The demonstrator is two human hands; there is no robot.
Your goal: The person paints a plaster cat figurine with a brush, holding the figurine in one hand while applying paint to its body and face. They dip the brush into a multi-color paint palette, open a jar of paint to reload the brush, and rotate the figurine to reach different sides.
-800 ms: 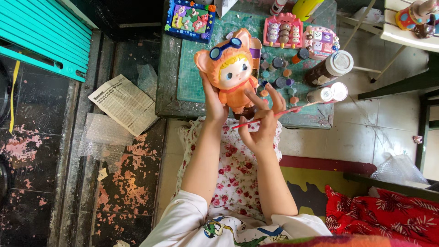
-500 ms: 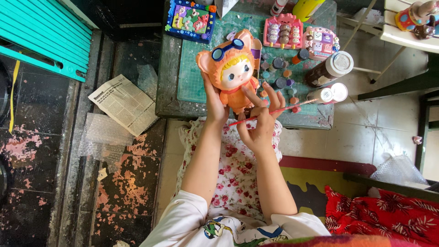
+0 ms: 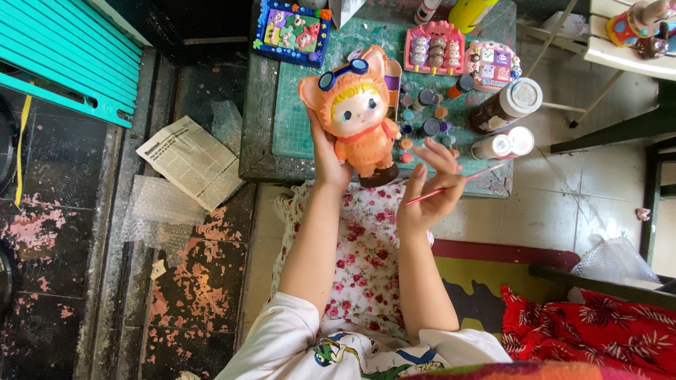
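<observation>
Orange figurine, a doll in an animal-eared hood with blue goggles, is held upright above the near edge of the bench, face toward the camera. Left hand cups it from behind at 9 o'clock, grip closed around its back and side. Right hand sits at 4 o'clock from the figurine, apart from it, grip narrow, pinching a thin pink paintbrush whose far end points toward 2 o'clock. Whether the bristles carry paint cannot be told.

Judgement: painting step, brush lifted off the piece between strokes. A further stroke would call for a steady left hold and the brush tip brought to the surface.

Outward: small paint pots stand on the bench at 3 o'clock of the figurine; two white-capped bottles further toward 3 o'clock. Painted pink pieces at 1 o'clock, a blue one at 11 o'clock. Newspaper lies on the floor at 9 o'clock.
</observation>
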